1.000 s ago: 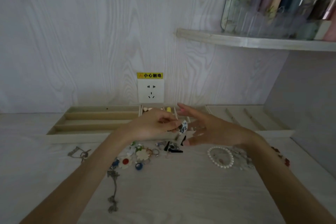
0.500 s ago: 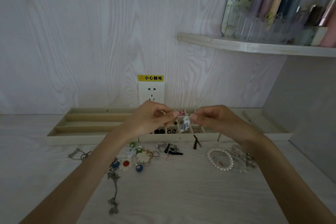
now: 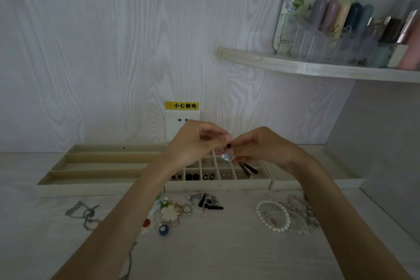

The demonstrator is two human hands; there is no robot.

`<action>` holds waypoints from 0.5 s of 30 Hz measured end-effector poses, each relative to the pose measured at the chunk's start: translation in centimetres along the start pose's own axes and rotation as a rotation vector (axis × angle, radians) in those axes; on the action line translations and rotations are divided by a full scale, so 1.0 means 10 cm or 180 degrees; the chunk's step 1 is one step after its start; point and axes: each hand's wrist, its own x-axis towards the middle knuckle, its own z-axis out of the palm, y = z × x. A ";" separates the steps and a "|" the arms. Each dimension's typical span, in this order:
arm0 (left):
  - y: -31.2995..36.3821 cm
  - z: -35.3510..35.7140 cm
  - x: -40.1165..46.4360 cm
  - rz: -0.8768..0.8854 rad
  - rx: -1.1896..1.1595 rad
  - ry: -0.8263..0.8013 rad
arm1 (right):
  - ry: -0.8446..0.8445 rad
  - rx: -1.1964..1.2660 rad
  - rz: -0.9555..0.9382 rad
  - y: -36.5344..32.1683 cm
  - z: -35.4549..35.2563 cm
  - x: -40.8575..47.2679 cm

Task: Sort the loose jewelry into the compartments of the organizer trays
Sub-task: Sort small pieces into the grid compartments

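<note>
My left hand (image 3: 195,143) and my right hand (image 3: 261,145) meet fingertip to fingertip above the small-compartment tray (image 3: 218,183). Between them they pinch a small blue-and-white earring (image 3: 226,156) with a dark bead at its top. The earring hangs over the tray's middle cells. Black studs and two black spikes (image 3: 248,169) lie in the tray's front cells. Loose jewelry lies on the desk in front: flower charms and rings (image 3: 169,211), black spike pieces (image 3: 210,204), a pearl bracelet (image 3: 272,216).
A long-slot tray (image 3: 102,167) stands at the left, another tray (image 3: 336,180) at the right. A silver chain (image 3: 84,212) lies at the front left. A wall socket (image 3: 181,120) is behind my hands. A shelf (image 3: 318,68) with cosmetics hangs at the upper right.
Both hands rose from the desk with the earring and closed together over the small-compartment tray. Black spikes now lie in a right cell of that tray.
</note>
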 end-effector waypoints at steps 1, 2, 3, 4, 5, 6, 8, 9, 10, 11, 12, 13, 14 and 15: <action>-0.02 -0.01 0.06 -0.0032 -0.0020 0.0078 | 0.0167 0.0158 0.0034 0.00 -0.04 0.06; -0.04 -0.02 0.12 -0.0061 -0.0005 0.0146 | 0.0290 0.0288 0.0052 -0.01 -0.06 0.11; -0.08 -0.03 0.18 -0.0077 0.0042 0.0211 | 0.0374 0.0344 0.0054 -0.01 -0.07 0.16; -0.13 -0.04 0.26 -0.0086 0.0111 0.0269 | 0.0416 0.0338 0.0050 0.00 -0.08 0.22; -0.17 -0.04 0.31 -0.0116 0.0195 0.0309 | 0.0423 0.0307 0.0048 0.01 -0.08 0.27; -0.21 -0.05 0.36 -0.0160 0.0289 0.0327 | 0.0409 0.0280 0.0056 0.02 -0.07 0.32; -0.27 -0.06 0.43 -0.0226 0.0456 0.0320 | 0.0398 0.0212 0.0078 0.05 -0.04 0.39; -0.29 -0.06 0.45 -0.0241 0.0504 0.0312 | 0.0412 0.0167 0.0089 0.06 -0.03 0.42; -0.31 -0.07 0.47 -0.0254 0.0527 0.0313 | 0.0417 0.0130 0.0100 0.07 -0.01 0.45; -0.34 -0.07 0.48 -0.0259 0.0523 0.0319 | 0.0406 0.0106 0.0122 0.09 0.00 0.48; -0.36 -0.06 0.48 -0.0271 0.0512 0.0327 | 0.0381 0.0096 0.0151 0.10 0.00 0.50; -0.39 -0.06 0.48 -0.0281 0.0513 0.0326 | 0.0347 0.0079 0.0172 0.12 0.01 0.52; -0.41 -0.05 0.48 -0.0287 0.0537 0.0306 | 0.0336 0.0038 0.0186 0.13 0.00 0.54; -0.43 -0.04 0.48 -0.0290 0.0565 0.0274 | 0.0344 -0.0024 0.0196 0.14 -0.01 0.55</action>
